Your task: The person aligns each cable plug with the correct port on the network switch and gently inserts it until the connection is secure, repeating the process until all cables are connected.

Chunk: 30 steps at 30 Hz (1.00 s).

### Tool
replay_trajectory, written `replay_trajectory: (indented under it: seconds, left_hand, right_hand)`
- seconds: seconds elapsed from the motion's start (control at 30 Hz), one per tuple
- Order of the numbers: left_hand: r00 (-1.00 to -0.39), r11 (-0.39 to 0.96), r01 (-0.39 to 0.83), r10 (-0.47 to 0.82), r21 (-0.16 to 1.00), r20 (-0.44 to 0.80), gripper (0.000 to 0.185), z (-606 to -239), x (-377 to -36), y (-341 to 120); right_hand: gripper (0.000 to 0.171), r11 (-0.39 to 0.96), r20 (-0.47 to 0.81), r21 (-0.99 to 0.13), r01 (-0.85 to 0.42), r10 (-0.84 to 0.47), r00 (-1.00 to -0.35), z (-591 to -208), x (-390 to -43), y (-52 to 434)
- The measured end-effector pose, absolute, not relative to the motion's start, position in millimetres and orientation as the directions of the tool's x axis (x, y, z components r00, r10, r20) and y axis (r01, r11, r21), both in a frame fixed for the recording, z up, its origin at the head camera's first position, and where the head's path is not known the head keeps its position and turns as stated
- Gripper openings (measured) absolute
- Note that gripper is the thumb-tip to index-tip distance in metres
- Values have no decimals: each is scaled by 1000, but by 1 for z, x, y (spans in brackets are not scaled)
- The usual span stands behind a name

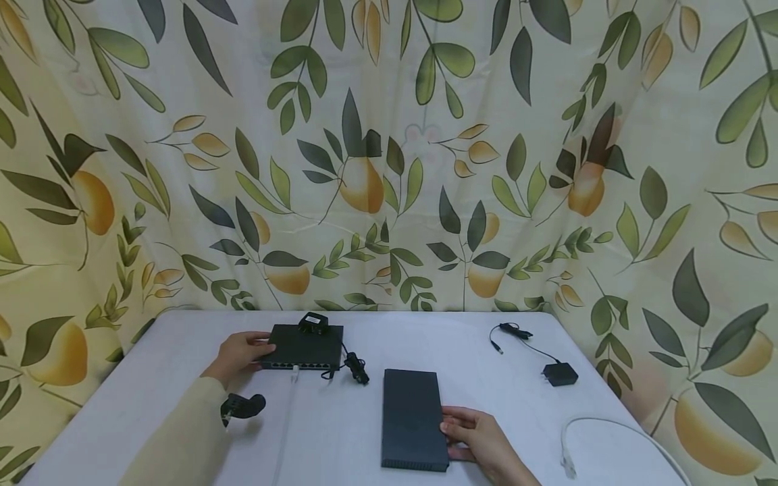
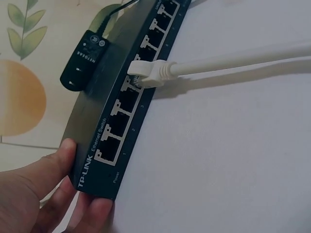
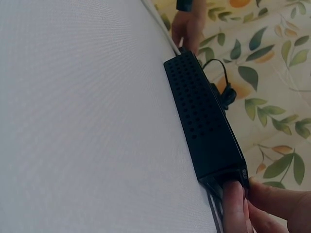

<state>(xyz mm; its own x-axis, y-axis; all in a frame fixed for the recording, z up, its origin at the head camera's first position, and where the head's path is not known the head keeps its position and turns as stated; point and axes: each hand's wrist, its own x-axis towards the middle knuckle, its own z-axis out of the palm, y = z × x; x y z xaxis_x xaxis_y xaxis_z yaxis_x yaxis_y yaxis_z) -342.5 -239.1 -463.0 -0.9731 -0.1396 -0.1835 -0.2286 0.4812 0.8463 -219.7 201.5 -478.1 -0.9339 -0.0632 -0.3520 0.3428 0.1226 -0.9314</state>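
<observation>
My left hand (image 1: 240, 354) holds the left end of a black TP-LINK Ethernet switch (image 1: 286, 349), its thumb on top and fingers underneath in the left wrist view. A white network cable's plug (image 2: 150, 74) sits at one of the front ports. On top of the switch lies a black NETGEAR power adapter (image 2: 85, 58), with its bundled cord (image 1: 356, 368) at the right side. Nearer the front, my right hand (image 1: 480, 439) grips the right edge of a flat black box (image 1: 415, 418). Vent holes cover one side of that box in the right wrist view.
Another black power adapter (image 1: 560, 373) lies at the table's right, its cord (image 1: 513, 330) reaching toward the back. A loose white network cable (image 1: 608, 419) curves over the front right. Behind the white table (image 1: 444, 341) hangs a leaf-patterned curtain (image 1: 389, 115).
</observation>
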Motion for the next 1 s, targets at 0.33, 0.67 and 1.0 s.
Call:
replay_trajectory:
  seconds: [0.33, 0.67, 1.0]
  left_hand:
    - [-973, 522, -227, -147, 822, -176, 53, -463, -345, -252]
    - [-968, 546, -252, -155, 799, -199, 57, -465, -344, -271]
    - [-963, 521, -268, -151, 811, -221, 57, -459, -336, -280]
  right_hand:
    - [52, 118, -356, -930, 347, -63, -932, -478, -219, 204]
    - [53, 124, -352, -931, 342, -67, -934, -477, -219, 203]
    - [52, 138, -357, -927, 348, -42, -933, -480, -220, 202]
